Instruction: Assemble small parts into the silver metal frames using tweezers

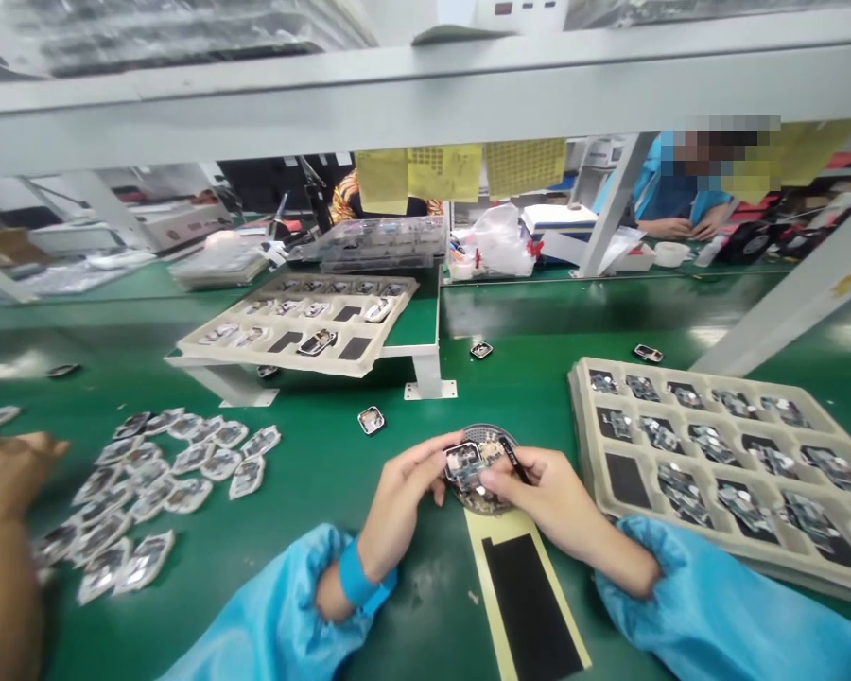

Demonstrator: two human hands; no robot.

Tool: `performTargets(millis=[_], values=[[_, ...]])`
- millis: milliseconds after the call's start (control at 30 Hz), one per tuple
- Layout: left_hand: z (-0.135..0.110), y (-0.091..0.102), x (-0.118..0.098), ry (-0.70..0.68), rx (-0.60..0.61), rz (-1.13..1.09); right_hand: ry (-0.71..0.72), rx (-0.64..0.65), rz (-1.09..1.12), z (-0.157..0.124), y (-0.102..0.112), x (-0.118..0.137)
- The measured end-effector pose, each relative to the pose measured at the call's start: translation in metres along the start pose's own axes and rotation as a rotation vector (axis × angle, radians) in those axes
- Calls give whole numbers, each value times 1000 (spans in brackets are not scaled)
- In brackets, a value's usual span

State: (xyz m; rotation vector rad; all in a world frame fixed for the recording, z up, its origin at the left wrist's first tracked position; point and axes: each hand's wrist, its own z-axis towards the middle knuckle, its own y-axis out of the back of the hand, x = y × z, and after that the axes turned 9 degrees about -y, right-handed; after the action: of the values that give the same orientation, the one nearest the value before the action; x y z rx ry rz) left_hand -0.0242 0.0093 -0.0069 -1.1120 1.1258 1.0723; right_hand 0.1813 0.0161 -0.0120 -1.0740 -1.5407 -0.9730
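Observation:
My left hand (412,482) grips a small watch case (460,458) by its edge, with the dark rim and open inside facing up. My right hand (539,487) pinches a small circuit board (472,475) against the case. A black pen-like tool, perhaps tweezers (514,461), also lies in its fingers. Beneath both hands is a round grey perforated dish (488,433) with small pale pieces in it. A yellow sheet with a black strip (535,605) extends from the dish towards me. A blue band (364,579) circles my left wrist.
Beige tray (620,511) at right holds circuit boards; another tray (284,355) rests on a raised stand (431,374). Several watch cases (152,482) lie at left beside another person's arm (4,530). Loose case (371,421) lies ahead. A shelf beam (425,104) crosses above.

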Motion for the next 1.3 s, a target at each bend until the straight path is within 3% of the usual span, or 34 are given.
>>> performTargets(millis=[133, 267, 467, 967, 1300], values=[[-5, -3, -6, -49, 53, 117, 13, -25, 10, 1, -4, 1], [-7, -9, -10, -38, 62, 87, -7, -43, 38, 1, -4, -1], [-6, -9, 0, -36, 112, 82, -22, -31, 108, 2, -3, -1], [-7, -10, 0, -46, 114, 162, -28, 4, 120, 2, -2, -2], [-8, -9, 4, -102, 111, 331, -67, -2, 144, 2, -2, -4]])
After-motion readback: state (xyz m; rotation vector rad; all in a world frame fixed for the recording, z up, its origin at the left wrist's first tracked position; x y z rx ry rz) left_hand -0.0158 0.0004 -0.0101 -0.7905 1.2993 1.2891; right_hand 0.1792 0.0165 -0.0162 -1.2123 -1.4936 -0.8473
